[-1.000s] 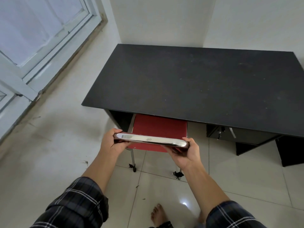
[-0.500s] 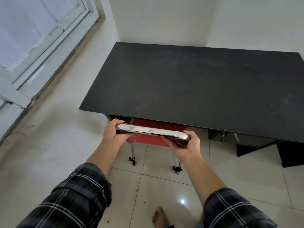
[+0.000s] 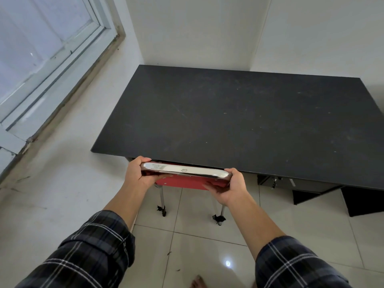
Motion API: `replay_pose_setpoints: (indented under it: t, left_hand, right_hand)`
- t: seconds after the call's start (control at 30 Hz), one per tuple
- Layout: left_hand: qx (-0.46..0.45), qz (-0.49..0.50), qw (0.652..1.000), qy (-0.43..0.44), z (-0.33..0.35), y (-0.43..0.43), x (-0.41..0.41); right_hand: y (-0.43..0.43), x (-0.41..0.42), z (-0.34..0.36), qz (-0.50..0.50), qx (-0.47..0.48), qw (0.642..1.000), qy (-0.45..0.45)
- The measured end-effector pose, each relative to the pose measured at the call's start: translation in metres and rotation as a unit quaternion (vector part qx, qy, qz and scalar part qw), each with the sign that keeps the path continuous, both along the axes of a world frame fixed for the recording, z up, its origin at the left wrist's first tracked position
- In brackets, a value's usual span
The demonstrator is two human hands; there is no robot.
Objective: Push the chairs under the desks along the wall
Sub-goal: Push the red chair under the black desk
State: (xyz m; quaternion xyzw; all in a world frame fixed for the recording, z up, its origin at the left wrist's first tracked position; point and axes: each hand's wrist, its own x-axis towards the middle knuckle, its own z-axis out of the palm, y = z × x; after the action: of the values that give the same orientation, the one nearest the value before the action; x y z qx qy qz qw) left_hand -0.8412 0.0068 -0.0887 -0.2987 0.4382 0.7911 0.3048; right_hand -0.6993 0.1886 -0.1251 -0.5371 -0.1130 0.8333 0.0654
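A red chair (image 3: 182, 182) with a chrome top rail and two metal rear legs stands at the front edge of a black desk (image 3: 239, 119) in the room's corner. Its seat is hidden under the desktop; only the backrest and rear legs show. My left hand (image 3: 138, 173) grips the left end of the chrome rail. My right hand (image 3: 229, 187) grips the right end. The rail sits right against the desk's front edge.
A drawer unit (image 3: 291, 182) with a key hangs under the desk's right side. A white-framed window (image 3: 47, 65) runs along the left wall. White walls close the corner behind the desk. The floor is glossy white tile (image 3: 191, 246); my bare foot (image 3: 197, 282) shows at the bottom.
The chair has slid forward under the desk with both hands on its rail. The red seat seen earlier is now hidden, and the rail has reached the desk edge.
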Motion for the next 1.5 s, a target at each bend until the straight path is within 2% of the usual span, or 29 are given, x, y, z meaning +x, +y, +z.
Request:
replay_pose_setpoints:
  t: [0.27,0.6,0.77,1.0,1.33,1.43,1.5]
  left_hand:
    - [-0.005,-0.001,1.000,0.008,-0.006,-0.001,-0.021]
    - [0.007,-0.014,1.000,0.003,-0.012,-0.004,-0.024]
    - [-0.001,-0.022,1.000,0.003,-0.009,-0.004,-0.022]
    - [0.004,-0.027,1.000,0.013,-0.009,-0.005,-0.016]
    - [-0.001,-0.024,0.999,0.021,-0.013,-0.005,-0.009]
    - [-0.033,-0.010,0.999,0.037,-0.012,-0.004,0.007]
    - [-0.087,-0.038,0.994,0.056,-0.008,-0.004,0.022]
  right_hand:
    - [0.000,-0.018,0.012,-0.033,-0.017,0.999,0.039]
    - [0.003,-0.035,0.015,-0.061,-0.039,0.989,-0.128]
    - [0.002,-0.038,0.019,-0.050,-0.016,0.984,-0.168]
    - [-0.002,-0.028,0.018,-0.024,0.011,0.989,-0.146]
    - [0.009,-0.019,0.005,0.042,0.000,0.993,-0.113]
    - [0.008,-0.008,-0.005,0.074,0.019,0.995,-0.066]
    - [0.005,0.003,-0.012,0.094,0.040,0.994,-0.041]
